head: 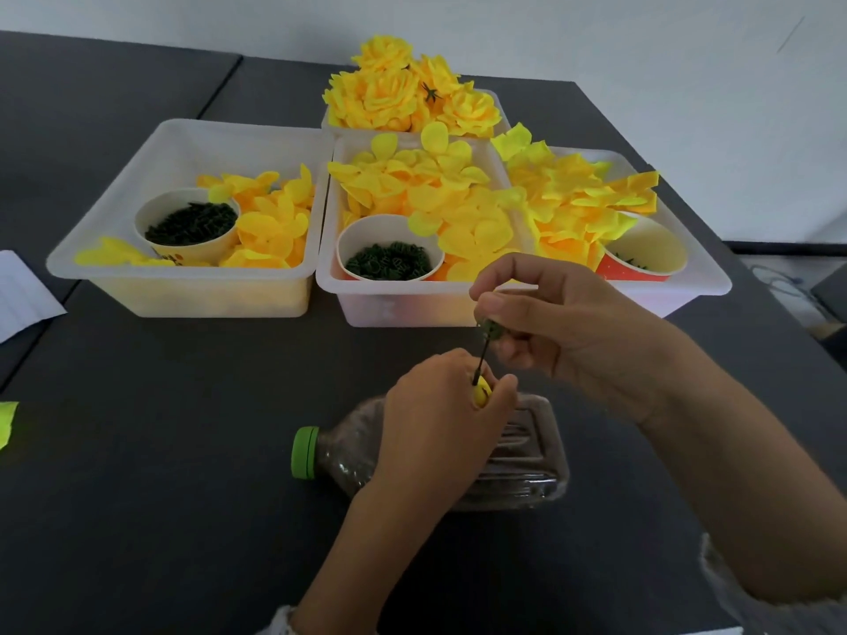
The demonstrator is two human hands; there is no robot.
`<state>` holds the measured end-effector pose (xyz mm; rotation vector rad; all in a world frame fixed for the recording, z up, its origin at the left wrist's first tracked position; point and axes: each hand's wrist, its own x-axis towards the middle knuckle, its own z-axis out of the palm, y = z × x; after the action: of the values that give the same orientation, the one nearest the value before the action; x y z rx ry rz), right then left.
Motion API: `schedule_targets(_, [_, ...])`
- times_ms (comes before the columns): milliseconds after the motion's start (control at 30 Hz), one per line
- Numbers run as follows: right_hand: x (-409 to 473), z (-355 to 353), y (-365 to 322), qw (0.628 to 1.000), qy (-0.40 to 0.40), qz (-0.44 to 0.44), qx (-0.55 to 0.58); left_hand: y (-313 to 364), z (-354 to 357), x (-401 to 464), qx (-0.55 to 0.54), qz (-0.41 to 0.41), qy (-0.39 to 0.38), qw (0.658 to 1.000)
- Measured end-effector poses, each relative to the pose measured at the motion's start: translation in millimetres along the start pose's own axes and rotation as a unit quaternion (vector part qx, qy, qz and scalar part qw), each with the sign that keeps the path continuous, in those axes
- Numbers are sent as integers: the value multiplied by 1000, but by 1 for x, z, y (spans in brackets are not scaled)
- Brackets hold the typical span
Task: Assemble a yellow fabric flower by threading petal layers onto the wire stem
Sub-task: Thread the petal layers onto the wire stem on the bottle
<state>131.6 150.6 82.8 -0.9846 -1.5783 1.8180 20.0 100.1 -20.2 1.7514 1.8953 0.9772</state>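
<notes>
My fingers (492, 309) on the right hand (563, 332) are pinched together on a small dark green piece (489, 330) at the top of the wire stem (481, 359); what that piece is I cannot make out. My left hand (440, 410) curls its fingers around a small yellow bud (482, 395) at the stem's lower end, most of it hidden in my grip. Both are held above the dark surface (183, 451), near the middle.

Under my left hand lies a clear plastic bottle (527, 456) on its side, green cap (305, 452) pointing left; its contents look dark but are hard to tell.

Farther off stand translucent white tubs. The left tub (151, 176) holds yellow petal layers (270, 222) and a paper cup (188, 224) of dark green bits. The middle tub (380, 300) holds more petals (440, 194) and a second cup (389, 249) of green pieces. The right tub (701, 277), partly behind my right hand, has petals (582, 194) and a red cup (646, 254) whose contents barely show. The far tub (502, 113) is heaped with finished yellow flowers (403, 89).

At the left edge a white sheet (23, 295) and a yellow scrap (7, 421) are cut off.
</notes>
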Motion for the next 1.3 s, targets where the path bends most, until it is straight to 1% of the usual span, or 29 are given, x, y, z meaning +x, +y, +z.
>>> schedule_targets(300, [2, 2, -1, 999, 15, -2, 28, 1, -3, 1, -7, -9, -10, 1000])
schedule_targets(467, [6, 1, -1, 997, 1, 36, 67, 2, -2, 0, -5, -10, -6, 1000])
schedule_targets(667, [7, -4, -1, 989, -45, 65, 128, 2, -2, 0, -5, -3, 0, 1000])
schedule_targets(800, [9, -3, -1, 980, -52, 87, 171, 3, -3, -1, -11, 5, 6, 1000])
schedule_targets(1067, [12, -5, 1, 960, -63, 149, 229, 2, -4, 0, -37, -6, -14, 999])
schedule_targets(1133, [12, -6, 3, 958, -77, 164, 224, 2, -4, 1, -40, -5, -15, 999])
schedule_targets(1200, [12, -5, 6, 960, -79, 175, 203, 2, -4, 3, -13, 2, -26, 1000])
schedule_targets(1267, [12, -4, 10, 971, -53, 183, 145, 1, -4, 5, 15, 7, -30, 999])
schedule_targets(1300, [11, -4, 13, 980, -30, 173, 97, 1, -3, 5, 17, 5, -30, 999])
